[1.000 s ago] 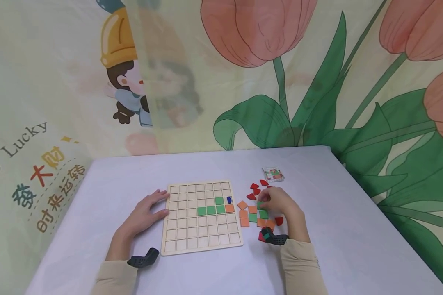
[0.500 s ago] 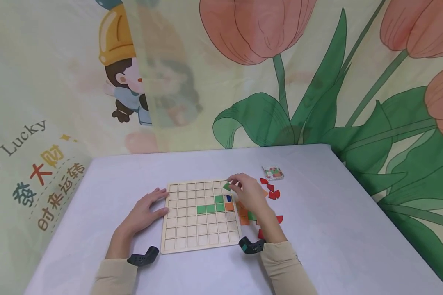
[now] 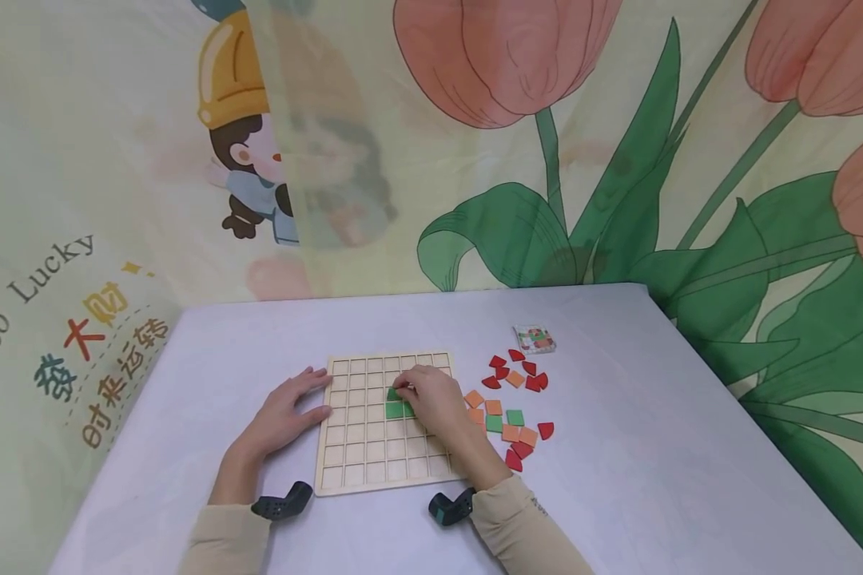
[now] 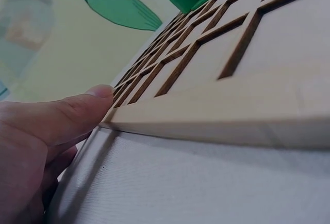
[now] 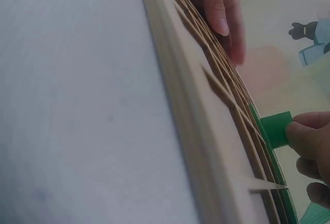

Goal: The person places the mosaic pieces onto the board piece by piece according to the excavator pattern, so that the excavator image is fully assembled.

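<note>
A wooden grid board lies on the white table. My right hand is over its middle, pinching a green square tile between thumb and fingertips. In the right wrist view that tile stands tilted, its lower edge at the grid. Just in front of it, a green tile sits in a cell; my right hand covers the cells further right. Along the board's left edge rests my left hand, fingers extended, the thumb touching the frame in the left wrist view.
Right of the board lie loose orange squares, green squares and red quarter-round pieces. A small printed pattern card lies behind them. A patterned cloth hangs at the table's back edge.
My right hand has picked a green tile from the loose pieces and carried it left, over the board's far right corner, to the middle cells. My left hand has stayed at the board's edge.
</note>
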`<state>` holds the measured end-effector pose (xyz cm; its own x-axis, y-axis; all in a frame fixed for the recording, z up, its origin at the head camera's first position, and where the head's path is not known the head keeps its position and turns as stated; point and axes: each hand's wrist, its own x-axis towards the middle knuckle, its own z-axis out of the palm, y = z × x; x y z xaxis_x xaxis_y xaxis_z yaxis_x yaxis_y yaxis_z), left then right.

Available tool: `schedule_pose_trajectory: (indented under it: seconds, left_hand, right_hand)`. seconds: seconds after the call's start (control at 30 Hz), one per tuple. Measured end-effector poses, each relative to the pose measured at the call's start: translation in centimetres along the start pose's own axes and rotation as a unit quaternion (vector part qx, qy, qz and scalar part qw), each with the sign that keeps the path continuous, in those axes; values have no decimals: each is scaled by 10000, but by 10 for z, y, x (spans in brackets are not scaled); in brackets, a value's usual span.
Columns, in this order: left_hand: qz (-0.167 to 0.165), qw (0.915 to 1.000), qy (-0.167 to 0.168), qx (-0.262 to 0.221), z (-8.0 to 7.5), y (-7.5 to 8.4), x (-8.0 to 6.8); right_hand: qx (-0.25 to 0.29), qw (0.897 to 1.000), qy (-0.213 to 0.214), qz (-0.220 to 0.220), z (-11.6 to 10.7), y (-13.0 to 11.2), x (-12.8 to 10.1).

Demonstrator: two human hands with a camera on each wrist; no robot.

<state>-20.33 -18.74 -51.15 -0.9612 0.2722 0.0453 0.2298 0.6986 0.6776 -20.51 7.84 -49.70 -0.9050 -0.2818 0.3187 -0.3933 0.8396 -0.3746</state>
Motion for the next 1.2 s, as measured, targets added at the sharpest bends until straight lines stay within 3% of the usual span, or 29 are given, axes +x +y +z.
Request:
schedule_pose_trajectory:
  seconds: [0.57, 0.83, 1.1, 1.2]
  left_hand:
    - [-184, 9998, 48, 108, 2, 3, -1]
    - [-62, 9998, 96, 162, 0, 3, 1]
    - [-224, 9996, 57, 140, 0, 4, -1]
    - [-184, 9997, 78, 146, 2, 4, -1]
  right_hand:
    - [-490, 9983, -229, -231, 11, -3, -4]
    - [-700, 9962, -343, -387, 9, -5, -5]
    - [-281, 9971, -695, -160, -10, 7, -4]
    - [-55, 9973, -645, 342, -26, 22, -1]
